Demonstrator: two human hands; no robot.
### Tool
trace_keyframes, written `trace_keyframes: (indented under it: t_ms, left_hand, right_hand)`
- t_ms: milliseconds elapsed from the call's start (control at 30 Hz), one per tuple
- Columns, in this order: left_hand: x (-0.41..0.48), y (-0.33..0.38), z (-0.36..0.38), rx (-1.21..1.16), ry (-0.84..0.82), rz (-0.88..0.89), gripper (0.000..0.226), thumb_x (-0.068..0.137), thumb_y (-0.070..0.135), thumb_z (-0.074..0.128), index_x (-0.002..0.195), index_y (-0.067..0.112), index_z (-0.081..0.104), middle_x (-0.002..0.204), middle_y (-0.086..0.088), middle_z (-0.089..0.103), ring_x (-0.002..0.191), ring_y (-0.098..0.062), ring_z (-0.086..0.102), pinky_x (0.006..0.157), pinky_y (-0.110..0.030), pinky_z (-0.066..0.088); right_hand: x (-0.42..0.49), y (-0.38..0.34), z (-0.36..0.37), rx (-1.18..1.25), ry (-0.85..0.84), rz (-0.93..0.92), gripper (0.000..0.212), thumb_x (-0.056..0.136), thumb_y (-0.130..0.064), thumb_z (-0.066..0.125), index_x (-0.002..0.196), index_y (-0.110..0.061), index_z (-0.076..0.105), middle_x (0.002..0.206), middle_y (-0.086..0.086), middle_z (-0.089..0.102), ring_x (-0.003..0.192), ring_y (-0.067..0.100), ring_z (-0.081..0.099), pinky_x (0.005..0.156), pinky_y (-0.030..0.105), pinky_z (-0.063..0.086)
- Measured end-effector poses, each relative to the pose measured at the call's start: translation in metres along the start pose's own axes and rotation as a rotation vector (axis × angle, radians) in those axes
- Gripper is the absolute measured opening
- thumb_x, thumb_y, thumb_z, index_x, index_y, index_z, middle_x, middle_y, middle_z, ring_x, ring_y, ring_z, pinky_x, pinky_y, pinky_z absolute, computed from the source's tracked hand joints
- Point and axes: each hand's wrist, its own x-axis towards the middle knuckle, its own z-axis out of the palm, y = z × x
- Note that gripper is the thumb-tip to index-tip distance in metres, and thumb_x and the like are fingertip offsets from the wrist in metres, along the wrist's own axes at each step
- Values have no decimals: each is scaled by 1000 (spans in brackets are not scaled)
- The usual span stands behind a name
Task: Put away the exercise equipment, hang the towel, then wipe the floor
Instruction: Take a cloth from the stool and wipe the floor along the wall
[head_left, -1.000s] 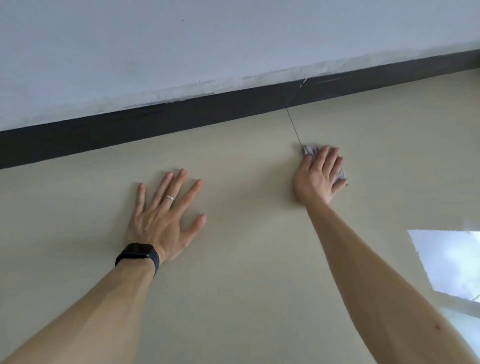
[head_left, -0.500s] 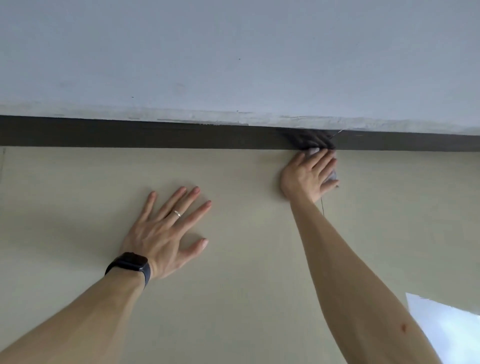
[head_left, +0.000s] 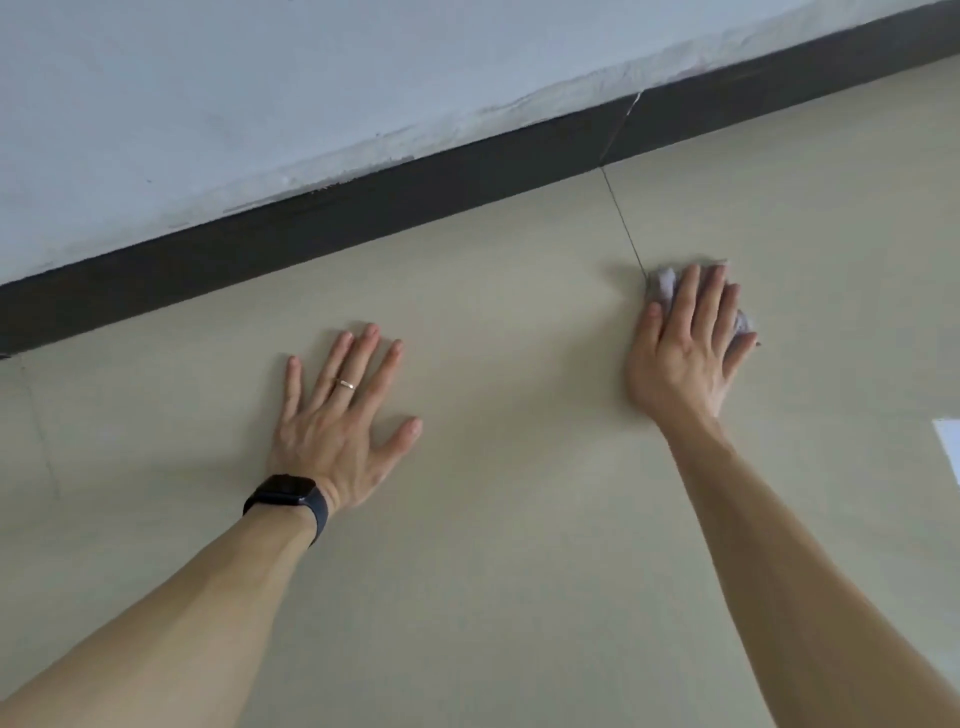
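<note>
Crumpled pale lilac cloth (head_left: 664, 285) lies on beige tiled floor (head_left: 519, 571), just beside dark grout line (head_left: 621, 223), near black skirting board (head_left: 363, 208). Right hand (head_left: 680, 353) presses it, fingers straight. Left hand (head_left: 332, 426) released, splayed flat on floor.

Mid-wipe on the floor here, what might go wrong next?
1. The cloth is a small wad pressed under the flat fingers of the right hand, not gripped; it might slip out or bunch up and leave streaks.
2. The left hand bears flat on the glossy floor; on a damp patch it could slide.
3. The grout line beside the cloth may hold dirt that a flat wipe skips.
</note>
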Motion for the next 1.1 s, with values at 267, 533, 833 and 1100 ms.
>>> trace_keyframes:
  t_ms: [267, 533, 833, 1100]
  left_hand:
    - [-7, -1, -1, -50, 39, 21, 75, 90, 70, 22, 156, 41, 1, 167, 10, -3, 153, -13, -2, 121, -57, 4]
    - [-4, -11, 7, -67, 66, 129, 79, 94, 72, 22, 158, 33, -1, 167, 2, -6, 152, -15, -10, 119, -60, -4]
    - [-136, 55, 47, -70, 103, 527, 69, 91, 58, 36, 155, 33, 29, 165, -3, 16, 152, -27, 14, 119, -61, 9]
    - [-148, 51, 64, -90, 134, 532, 65, 94, 57, 30, 155, 36, 26, 165, 1, 16, 153, -22, 14, 120, -55, 5]
  right_hand:
    - [-238, -7, 48, -109, -203, -892, 54, 106, -46, 34, 156, -26, 29, 166, -3, 15, 154, 16, 8, 123, 51, 14]
    - [-235, 141, -12, 80, -121, 416, 62, 103, -51, 18, 159, -33, -4, 165, -8, -19, 152, 12, -18, 123, 50, -8]
    - [-420, 90, 56, -164, -147, -453, 55, 106, -48, 27, 158, -32, 20, 167, -6, 9, 154, 15, 7, 123, 46, 7]
    - [-269, 160, -8, 127, -32, 597, 61, 104, -46, 18, 159, -30, -2, 167, -6, -15, 153, 14, -14, 123, 49, -7]
